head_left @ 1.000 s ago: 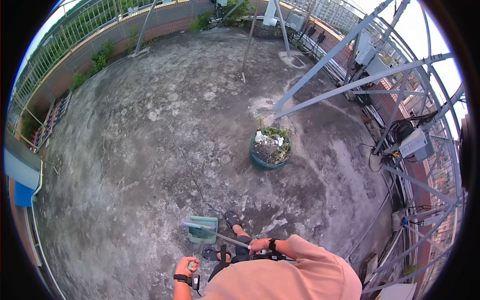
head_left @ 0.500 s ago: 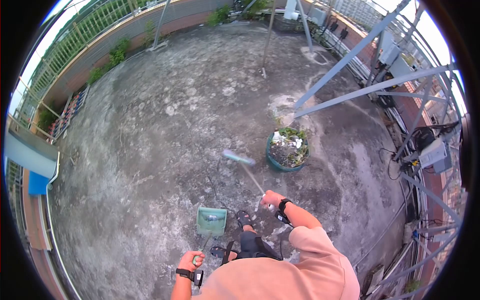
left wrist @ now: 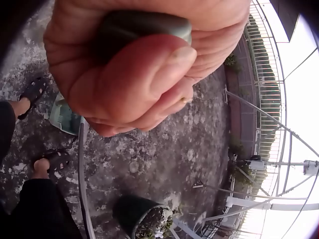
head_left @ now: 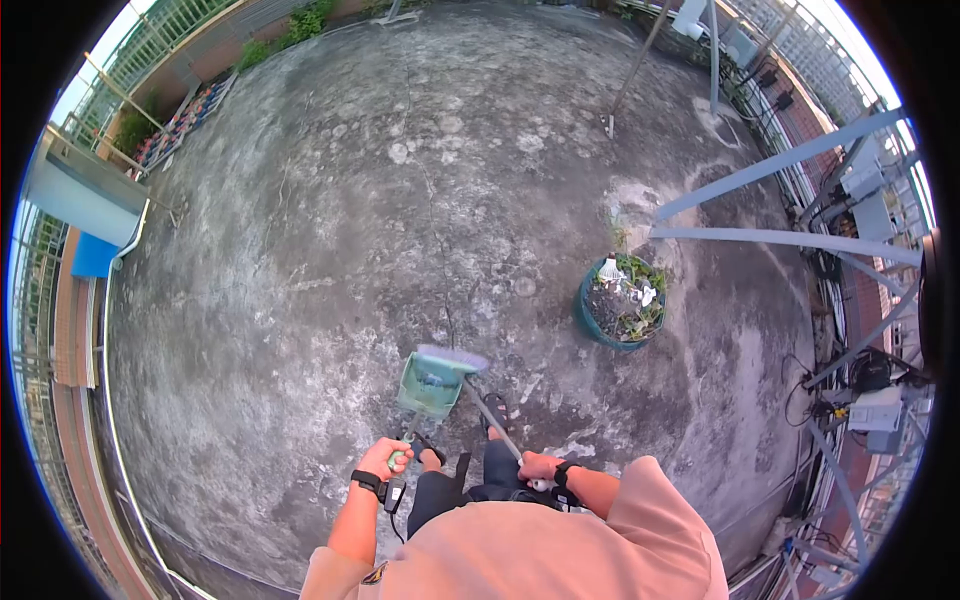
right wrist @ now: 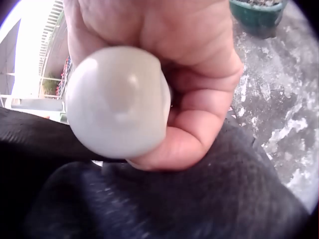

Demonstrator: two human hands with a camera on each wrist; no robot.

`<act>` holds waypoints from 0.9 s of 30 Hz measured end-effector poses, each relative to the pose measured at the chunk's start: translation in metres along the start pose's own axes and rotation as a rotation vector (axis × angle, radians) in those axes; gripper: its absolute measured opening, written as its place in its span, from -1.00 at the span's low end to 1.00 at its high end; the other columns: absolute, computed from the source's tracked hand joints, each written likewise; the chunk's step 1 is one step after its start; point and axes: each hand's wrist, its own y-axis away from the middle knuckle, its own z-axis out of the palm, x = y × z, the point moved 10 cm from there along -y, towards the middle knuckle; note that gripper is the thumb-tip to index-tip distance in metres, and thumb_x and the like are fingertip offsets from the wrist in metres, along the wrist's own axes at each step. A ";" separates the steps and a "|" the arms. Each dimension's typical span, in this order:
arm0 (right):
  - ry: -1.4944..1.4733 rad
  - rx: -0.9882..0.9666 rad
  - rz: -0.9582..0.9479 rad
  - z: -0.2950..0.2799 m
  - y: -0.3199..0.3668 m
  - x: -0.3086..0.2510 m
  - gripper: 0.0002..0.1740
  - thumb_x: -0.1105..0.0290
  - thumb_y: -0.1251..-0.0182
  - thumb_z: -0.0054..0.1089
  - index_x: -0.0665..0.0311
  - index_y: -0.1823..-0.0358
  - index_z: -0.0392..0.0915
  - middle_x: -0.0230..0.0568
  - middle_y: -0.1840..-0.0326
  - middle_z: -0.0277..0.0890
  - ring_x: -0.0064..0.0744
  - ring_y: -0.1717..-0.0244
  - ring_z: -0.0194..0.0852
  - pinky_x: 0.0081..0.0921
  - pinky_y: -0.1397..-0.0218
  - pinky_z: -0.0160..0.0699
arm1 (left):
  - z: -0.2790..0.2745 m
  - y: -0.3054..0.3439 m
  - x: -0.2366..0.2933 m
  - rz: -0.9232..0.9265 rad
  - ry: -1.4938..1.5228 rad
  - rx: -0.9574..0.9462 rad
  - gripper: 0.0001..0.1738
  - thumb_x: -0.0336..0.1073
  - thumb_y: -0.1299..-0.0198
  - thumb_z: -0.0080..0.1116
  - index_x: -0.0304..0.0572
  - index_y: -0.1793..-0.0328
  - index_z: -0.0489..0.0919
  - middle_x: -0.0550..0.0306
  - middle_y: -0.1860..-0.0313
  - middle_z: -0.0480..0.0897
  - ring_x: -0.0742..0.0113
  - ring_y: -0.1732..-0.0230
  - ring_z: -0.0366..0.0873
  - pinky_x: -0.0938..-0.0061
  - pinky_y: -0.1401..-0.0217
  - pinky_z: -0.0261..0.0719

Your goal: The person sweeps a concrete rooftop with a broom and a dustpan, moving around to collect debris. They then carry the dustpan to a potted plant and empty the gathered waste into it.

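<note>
My left hand (head_left: pixel 383 460) grips the green handle of a pale green dustpan (head_left: pixel 424 398); in the left wrist view the fingers curl tightly round the dark-looking handle end (left wrist: pixel 144 26). Dark debris shows inside the pan. A long-handled broom (head_left: pixel 495 420) is in my right hand (head_left: pixel 543 467), and its blurred, pale purple head lies over the pan's far edge. Seen from the right wrist, the handle's rounded white end (right wrist: pixel 117 102) pokes out of the curled fingers. Both tools are in front of my sandalled feet (head_left: pixel 494 408).
A green planter (head_left: pixel 610 330) with soil, leaves and white bits stands ahead to the right. Grey metal struts (head_left: pixel 780 165) slant down to the floor behind it. Cables and electrical boxes (head_left: pixel 877 412) line the right side; a blue panel (head_left: pixel 93 254) is on the left. The concrete floor is stained and cracked.
The broom swings from over the dustpan out towards the planter, then back to the pan's far edge. The dustpan shifts forward with my left hand. The head view tilts down and turns left.
</note>
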 end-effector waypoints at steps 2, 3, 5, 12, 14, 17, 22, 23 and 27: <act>-0.180 -0.103 0.074 0.011 -0.006 0.016 -0.71 0.43 0.01 0.11 0.39 0.23 0.36 -0.25 0.59 0.42 -0.51 0.65 0.40 -0.46 0.67 0.34 | -0.006 0.000 0.004 -0.008 -0.009 -0.036 -0.88 -0.46 -0.04 -0.02 -0.38 0.41 0.32 0.05 0.56 0.44 0.54 0.75 0.24 0.69 0.83 0.15; -0.300 -0.157 0.109 0.006 0.026 -0.010 -0.73 0.42 -0.01 0.11 0.32 0.24 0.33 -0.32 0.59 0.37 -0.56 0.70 0.31 -0.51 0.66 0.31 | -0.008 0.000 0.007 0.021 -0.020 -0.057 -0.89 -0.46 -0.05 -0.02 -0.39 0.41 0.33 0.06 0.57 0.44 0.56 0.76 0.23 0.70 0.83 0.14; -0.390 -0.132 0.061 0.002 0.028 -0.016 -0.83 0.43 -0.03 0.08 0.31 0.36 0.33 -0.33 0.60 0.36 -0.59 0.71 0.31 -0.57 0.69 0.28 | -0.011 0.004 0.011 0.032 0.000 -0.081 -0.89 -0.46 -0.05 -0.02 -0.39 0.41 0.33 0.06 0.57 0.44 0.57 0.76 0.22 0.70 0.82 0.15; -0.443 0.176 -0.004 -0.036 0.053 -0.086 -0.84 0.46 0.05 0.12 0.31 0.47 0.33 -0.34 0.69 0.31 -0.56 0.72 0.31 -0.57 0.70 0.27 | -0.025 0.024 0.017 0.011 0.066 -0.197 -0.91 -0.51 0.02 0.02 -0.27 0.49 0.35 0.13 0.62 0.40 0.56 0.76 0.25 0.67 0.85 0.11; -0.419 0.239 -0.027 -0.057 0.043 -0.114 -0.83 0.49 0.07 0.11 0.30 0.47 0.30 -0.32 0.68 0.32 -0.53 0.74 0.30 -0.54 0.73 0.28 | -0.040 0.022 0.023 0.033 0.068 -0.191 -0.91 -0.51 0.01 0.01 -0.27 0.48 0.35 0.12 0.61 0.40 0.56 0.75 0.25 0.67 0.85 0.11; -0.561 0.260 -0.092 -0.089 0.002 -0.146 -0.85 0.46 0.02 0.08 0.29 0.46 0.30 -0.30 0.71 0.31 -0.49 0.76 0.29 -0.51 0.72 0.31 | -0.048 0.022 0.036 0.053 0.053 -0.225 -0.92 -0.50 -0.01 0.01 -0.28 0.43 0.34 0.10 0.61 0.40 0.55 0.74 0.25 0.67 0.84 0.10; -0.292 0.403 -0.062 -0.123 -0.073 -0.184 -0.87 0.39 -0.14 -0.02 0.30 0.44 0.30 -0.23 0.68 0.36 -0.40 0.71 0.37 -0.49 0.66 0.34 | -0.058 0.019 0.063 0.066 0.067 -0.209 -0.90 -0.47 -0.01 0.01 -0.25 0.50 0.34 0.17 0.65 0.37 0.56 0.75 0.25 0.68 0.83 0.13; -0.191 0.446 -0.025 -0.124 -0.091 -0.181 -0.84 0.42 -0.10 -0.03 0.36 0.41 0.26 -0.19 0.68 0.36 -0.35 0.69 0.40 -0.42 0.62 0.39 | -0.059 0.020 0.067 0.059 0.044 -0.200 -0.89 -0.47 -0.02 0.01 -0.24 0.51 0.34 0.17 0.65 0.37 0.55 0.75 0.25 0.68 0.83 0.13; 0.758 0.443 -0.402 -0.074 -0.231 -0.102 -0.82 0.48 -0.06 -0.02 0.46 0.38 0.26 -0.10 0.68 0.40 -0.28 0.73 0.42 -0.35 0.71 0.38 | -0.071 0.010 0.076 0.035 -0.021 -0.223 -0.86 -0.47 -0.03 0.02 -0.24 0.54 0.34 0.18 0.67 0.36 0.52 0.75 0.25 0.65 0.83 0.14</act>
